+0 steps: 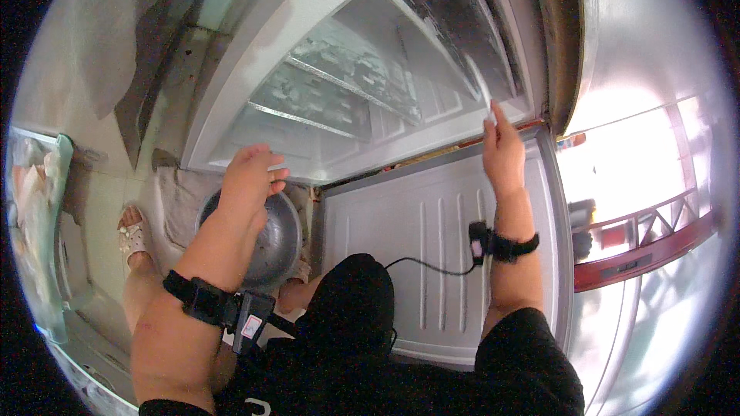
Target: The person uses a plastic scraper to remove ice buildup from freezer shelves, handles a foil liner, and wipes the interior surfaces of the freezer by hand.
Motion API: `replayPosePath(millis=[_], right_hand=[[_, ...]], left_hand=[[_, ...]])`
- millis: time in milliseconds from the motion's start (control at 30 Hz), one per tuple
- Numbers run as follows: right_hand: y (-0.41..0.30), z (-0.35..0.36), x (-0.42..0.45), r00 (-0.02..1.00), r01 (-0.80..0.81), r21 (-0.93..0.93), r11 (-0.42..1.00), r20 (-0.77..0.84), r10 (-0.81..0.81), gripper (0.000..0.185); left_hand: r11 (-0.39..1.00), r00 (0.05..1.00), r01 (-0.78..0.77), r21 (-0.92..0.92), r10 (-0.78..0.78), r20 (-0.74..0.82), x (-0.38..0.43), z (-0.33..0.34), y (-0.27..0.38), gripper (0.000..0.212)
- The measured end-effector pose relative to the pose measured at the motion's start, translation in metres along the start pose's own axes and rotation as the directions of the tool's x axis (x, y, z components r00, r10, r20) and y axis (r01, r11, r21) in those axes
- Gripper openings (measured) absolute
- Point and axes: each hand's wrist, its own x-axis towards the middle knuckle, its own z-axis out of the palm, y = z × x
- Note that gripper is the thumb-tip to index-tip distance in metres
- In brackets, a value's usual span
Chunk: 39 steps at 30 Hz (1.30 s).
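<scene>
The compartment of a freezer (277, 182) stands open before me, with frosted shelves (324, 78) inside. My right hand (504, 147) holds a thin, pale, blurred tool (478, 82) by its lower end. The tool's upper part points up at a dark, frosty upper shelf section (451, 17); whether it touches cannot be told. In front of the lower compartment, my left hand (251, 176) is raised with its fingers apart and loosely bent, holding nothing. Below that hand sits a round metal basin (280, 242), partly hidden by my forearm.
The open freezer door (404, 266) spreads out below the compartment on the right. A grey cloth (179, 208) lies on the floor beside the basin. A clear bin with bagged contents (37, 196) stands at the far left. A black cable (430, 266) runs to my right wrist strap.
</scene>
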Motion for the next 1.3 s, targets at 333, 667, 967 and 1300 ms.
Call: replayPosePath(millis=[333, 667, 967, 1300], right_hand=[[-0.109, 0.027, -0.073, 0.813, 0.211, 0.466, 0.859, 0.404, -0.419, 0.034], [-0.017, 0.023, 0.108, 0.932, 0.113, 0.664, -0.74, 0.188, 0.311, 0.026], [-0.011, 0.039, 0.12, 0.901, 0.085, 0.632, -0.77, 0.282, 0.331, 0.022], [-0.001, 0.04, 0.105, 0.93, -0.022, 0.71, -0.704, 0.272, 0.246, 0.019]], left_hand=[[0.919, 0.923, 0.078, -0.386, 0.08, 0.376, -0.019, 0.032, 0.0, 0.036], [0.96, 0.976, -0.043, -0.277, 0.1, 0.196, -0.002, 0.018, 0.004, 0.033], [0.962, 0.97, -0.039, -0.271, 0.102, 0.222, -0.003, 0.017, 0.004, 0.034], [0.963, 0.972, -0.056, -0.263, 0.113, 0.206, -0.003, 0.01, 0.001, 0.034]])
